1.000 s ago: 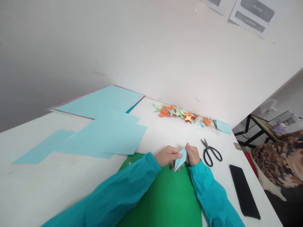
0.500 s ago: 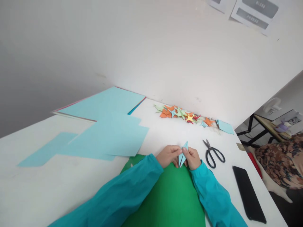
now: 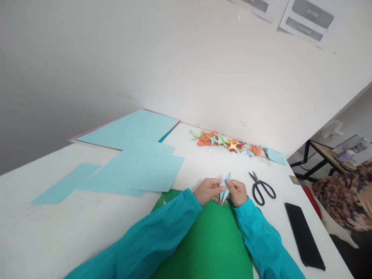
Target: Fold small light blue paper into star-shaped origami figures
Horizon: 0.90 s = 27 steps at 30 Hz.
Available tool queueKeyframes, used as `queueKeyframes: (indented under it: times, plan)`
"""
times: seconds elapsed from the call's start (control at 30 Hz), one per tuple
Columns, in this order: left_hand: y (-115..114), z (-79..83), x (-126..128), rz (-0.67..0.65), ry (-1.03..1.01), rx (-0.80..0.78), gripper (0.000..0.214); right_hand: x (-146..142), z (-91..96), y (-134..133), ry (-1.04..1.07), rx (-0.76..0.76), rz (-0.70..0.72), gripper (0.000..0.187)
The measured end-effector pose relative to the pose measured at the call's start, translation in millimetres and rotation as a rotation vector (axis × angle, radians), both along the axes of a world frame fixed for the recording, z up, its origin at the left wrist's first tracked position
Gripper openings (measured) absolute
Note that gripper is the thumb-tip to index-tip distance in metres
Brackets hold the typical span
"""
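Note:
A small light-blue folded paper [image 3: 225, 186], shaped like a narrow diamond with a slit down its lower half, is held up between both hands. My left hand [image 3: 208, 191] pinches its left side, thumb in front and fingers partly hidden behind. On the other side, my right hand [image 3: 237, 192] grips the upper right edge between thumb and fingers. Both hands hover over the top end of a green sheet [image 3: 221, 240] on the table. To the right of my right hand lie black-handled scissors [image 3: 260, 188], blades slightly apart.
Light-blue paper sheets [image 3: 136, 170] overlap at the left, below a larger paper stack [image 3: 130, 128]. Along the wall sit colourful folded paper figures [image 3: 222, 140] and small blue squares [image 3: 275, 155]. A black phone-like slab [image 3: 304, 236] lies right. Someone in patterned clothing [image 3: 344, 193] is beyond the table's edge.
My left thumb has slid down the folded paper's left side, and my right hand has shifted slightly higher on it. The view has turned a little.

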<state>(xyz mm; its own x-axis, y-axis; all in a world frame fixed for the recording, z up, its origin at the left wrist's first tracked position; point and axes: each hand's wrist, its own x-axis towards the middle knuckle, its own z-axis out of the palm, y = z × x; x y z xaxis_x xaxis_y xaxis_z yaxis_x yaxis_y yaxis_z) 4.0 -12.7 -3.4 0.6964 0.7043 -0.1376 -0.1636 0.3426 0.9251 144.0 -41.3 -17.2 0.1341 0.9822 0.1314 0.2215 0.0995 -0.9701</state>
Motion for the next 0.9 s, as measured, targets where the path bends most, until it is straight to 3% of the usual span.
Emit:
queueKeyframes:
  times: [0.1,0.37,0.63,0.9]
  plan:
    - [0,-0.5,1,-0.010,0.007,0.024,0.044,1,1.9,-1,0.012,0.001,0.014,0.046]
    - [-1,2.2,-1,-0.114,0.097,0.121,0.040,5,5.0,1,0.147,-0.058,0.299,0.038]
    - [1,-1.4,-2,-0.223,0.082,0.126,0.043,11,-0.1,5,0.139,-0.079,0.216,0.044]
    - [2,-3.4,0,-0.205,0.059,0.119,0.048,6,1.9,3,0.115,-0.102,0.149,0.054]
